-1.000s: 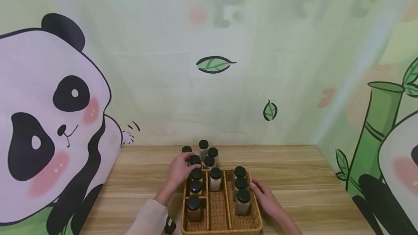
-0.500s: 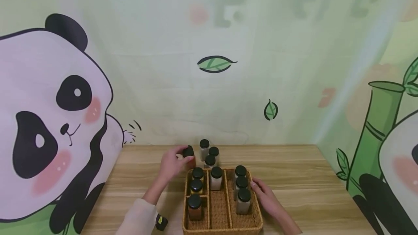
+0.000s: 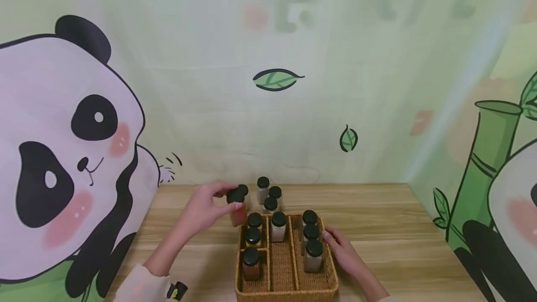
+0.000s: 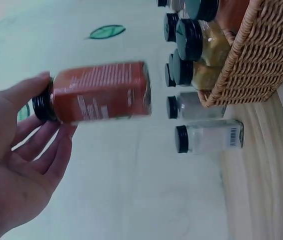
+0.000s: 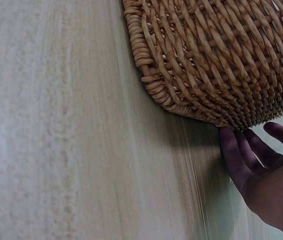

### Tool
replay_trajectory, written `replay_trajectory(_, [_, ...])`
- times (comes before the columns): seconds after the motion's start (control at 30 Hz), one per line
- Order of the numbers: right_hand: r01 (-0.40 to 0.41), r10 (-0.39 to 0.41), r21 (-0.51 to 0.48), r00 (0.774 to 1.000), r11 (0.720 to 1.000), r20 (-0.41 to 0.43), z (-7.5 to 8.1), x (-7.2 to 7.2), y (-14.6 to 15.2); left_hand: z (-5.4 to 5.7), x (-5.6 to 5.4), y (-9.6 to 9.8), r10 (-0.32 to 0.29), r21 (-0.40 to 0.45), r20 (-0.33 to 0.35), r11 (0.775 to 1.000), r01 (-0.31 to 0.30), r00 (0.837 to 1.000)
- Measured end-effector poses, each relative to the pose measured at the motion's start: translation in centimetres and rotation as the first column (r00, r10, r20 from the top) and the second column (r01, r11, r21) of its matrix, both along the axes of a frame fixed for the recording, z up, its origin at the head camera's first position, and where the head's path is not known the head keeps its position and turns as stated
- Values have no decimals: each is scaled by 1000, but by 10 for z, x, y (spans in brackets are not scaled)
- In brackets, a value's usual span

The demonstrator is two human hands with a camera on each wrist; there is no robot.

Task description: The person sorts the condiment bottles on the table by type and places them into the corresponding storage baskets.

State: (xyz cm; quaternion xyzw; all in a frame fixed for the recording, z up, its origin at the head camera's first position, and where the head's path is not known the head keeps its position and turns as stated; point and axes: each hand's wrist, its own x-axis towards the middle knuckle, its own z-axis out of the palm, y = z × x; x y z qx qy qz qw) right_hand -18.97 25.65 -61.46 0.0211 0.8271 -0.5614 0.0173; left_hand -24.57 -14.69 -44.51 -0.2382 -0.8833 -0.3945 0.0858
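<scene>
My left hand point(image 3: 203, 206) pinches the black lid of a spice jar point(image 4: 101, 92) filled with red powder, held up just off the back left corner of the wicker basket point(image 3: 289, 295). In the left wrist view the jar's white-lettered side shows, and thumb and fingers lie around its lid. Straight fingers of my right hand point(image 5: 276, 185) touch the basket's outer right wall, with the thumb near the rim in the head view. Inside the basket are two yellow-filled jars point(image 3: 253, 236), a red-filled jar point(image 3: 251, 270), a pale jar point(image 3: 278, 227) and three greyish jars point(image 3: 313, 260).
Behind the basket, several black-lidded jars point(image 3: 263, 192) stand on the wooden table point(image 3: 377, 218). One of them, a pale jar point(image 3: 246, 192), is partly hidden by the held jar. A panda-print backdrop point(image 3: 209, 106) rises at the table's back edge.
My left hand has taken the red jar from among the jars at the basket's back left corner and drawn it left and toward me. The right hand stays at the basket.
</scene>
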Motion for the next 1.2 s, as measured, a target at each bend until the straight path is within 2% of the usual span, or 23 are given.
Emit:
replay_trajectory(0.13, [-2,2,-7,1000,1000,-6,1,-2,1,7,17,0,-85,-24,49,996,87,995])
replay_trajectory(0.33, [-8,8,-26,1000,1000,-14,0,-4,0,7,41,3,-214,6,157,976,216,964])
replay_trajectory(0.57, [-14,14,-35,1000,999,-21,1,-6,2,3,61,10,-310,4,181,949,314,934])
replay_trajectory(0.77, [-16,16,-25,1000,1000,-25,-2,-6,2,-10,71,13,-374,-18,164,924,382,913])
replay_trajectory(0.87, [-14,14,-26,1000,1000,-21,-2,-5,2,-20,73,13,-391,-7,169,918,398,905])
replay_trajectory(1.0, [-7,7,-21,1000,1000,-11,-2,-3,1,-33,78,15,-400,8,209,913,408,892])
replay_trajectory(1.07, [-3,3,-20,1000,1000,-11,-2,-2,0,-39,81,16,-391,4,223,916,400,893])
replay_trajectory(1.2, [-2,2,-16,1000,1000,-20,-3,-2,-1,-47,87,17,-352,-36,240,928,371,905])
